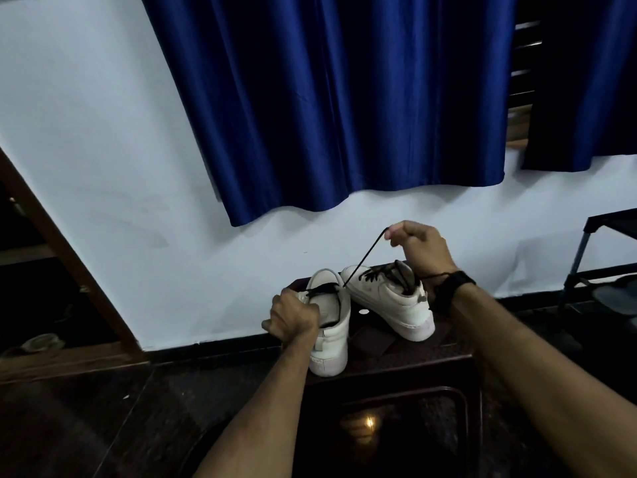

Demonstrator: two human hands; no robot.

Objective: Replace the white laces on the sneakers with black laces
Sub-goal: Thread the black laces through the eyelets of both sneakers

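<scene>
On the dark table [396, 370], left hand [291, 317] gripping left sneaker [331, 326], right hand [422, 244] pinching taut black lace [365, 258]

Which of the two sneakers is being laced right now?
The left sneaker, gripped by the left hand; the black lace in the right hand runs taut to it. The right sneaker sits untouched.

Two white sneakers [331, 326] [389, 298] on one dark worktop [458, 360]; two hands [291, 317] [422, 244]; one taut black lace [365, 257]; two blue curtains [344, 98] [586, 81].
</scene>
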